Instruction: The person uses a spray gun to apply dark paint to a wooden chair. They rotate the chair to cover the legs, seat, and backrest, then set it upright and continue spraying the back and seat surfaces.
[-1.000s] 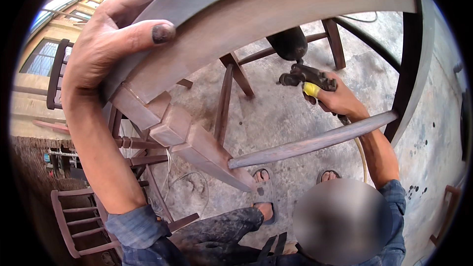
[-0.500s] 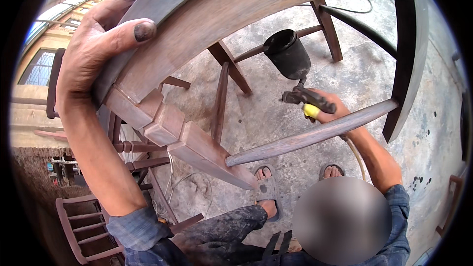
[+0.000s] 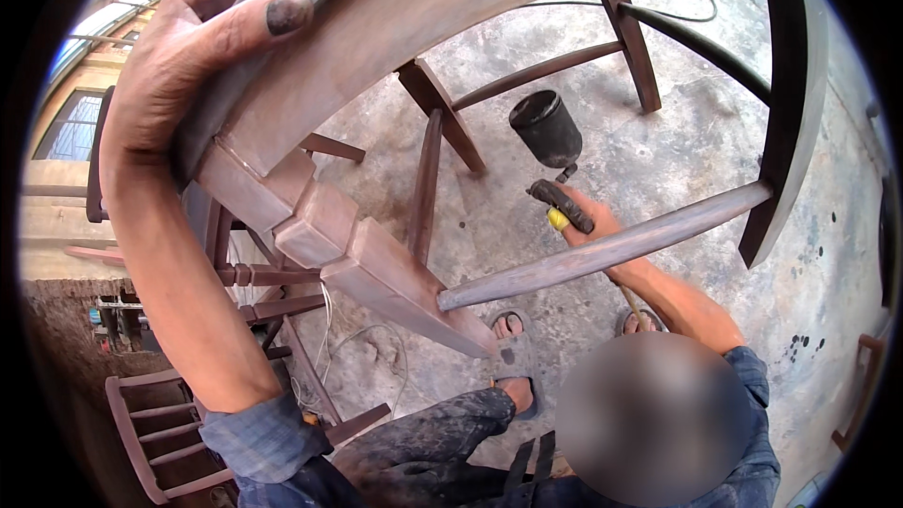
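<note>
Left hand (image 3: 193,66): raised high at the upper left, its grip clenched over the curved top rail of a dark-stained wooden chair (image 3: 451,0); the thumb lies across the rail's front, its nail blackened with stain.
Chair: held tilted off the ground, close to the camera, its legs and rungs pointing away toward the concrete floor (image 3: 677,132).
Right hand (image 3: 588,221): lower, right of centre, partly behind a chair rung (image 3: 602,249); its grip is closed around the handle of a spray gun (image 3: 555,193).
Spray gun: black cup on top, yellow knob at the handle, held inside the chair's frame, above the floor.
Feet: sandals (image 3: 513,357) on the concrete, just below the rung.
Background: another stained chair (image 3: 160,423) stands at the lower left, well apart.
</note>
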{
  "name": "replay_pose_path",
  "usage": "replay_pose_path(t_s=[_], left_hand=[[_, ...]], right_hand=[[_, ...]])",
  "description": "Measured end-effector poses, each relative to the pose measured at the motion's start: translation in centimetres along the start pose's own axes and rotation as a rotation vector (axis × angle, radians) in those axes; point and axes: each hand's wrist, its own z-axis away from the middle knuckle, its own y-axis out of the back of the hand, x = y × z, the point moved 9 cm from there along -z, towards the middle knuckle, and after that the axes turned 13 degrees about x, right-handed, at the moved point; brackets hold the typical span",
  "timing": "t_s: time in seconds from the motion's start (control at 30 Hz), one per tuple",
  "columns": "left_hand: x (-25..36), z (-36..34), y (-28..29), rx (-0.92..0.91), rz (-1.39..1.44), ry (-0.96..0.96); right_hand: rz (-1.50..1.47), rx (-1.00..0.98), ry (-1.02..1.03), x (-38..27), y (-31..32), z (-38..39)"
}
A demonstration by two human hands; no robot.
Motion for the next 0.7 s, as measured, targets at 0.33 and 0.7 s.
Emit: replay_pose_path(t_s=[0.33,0.7], left_hand=[[1.2,0.1,-1.0,-0.026,-0.046,0.008],[2.4,1.6,-2.2,-0.175,-0.028,-0.119]], right_hand=[[-0.096,0.144,0.21,0.9,-0.7,2.9],[0.132,0.32,-0.101,3.6,10.6,22.5]])
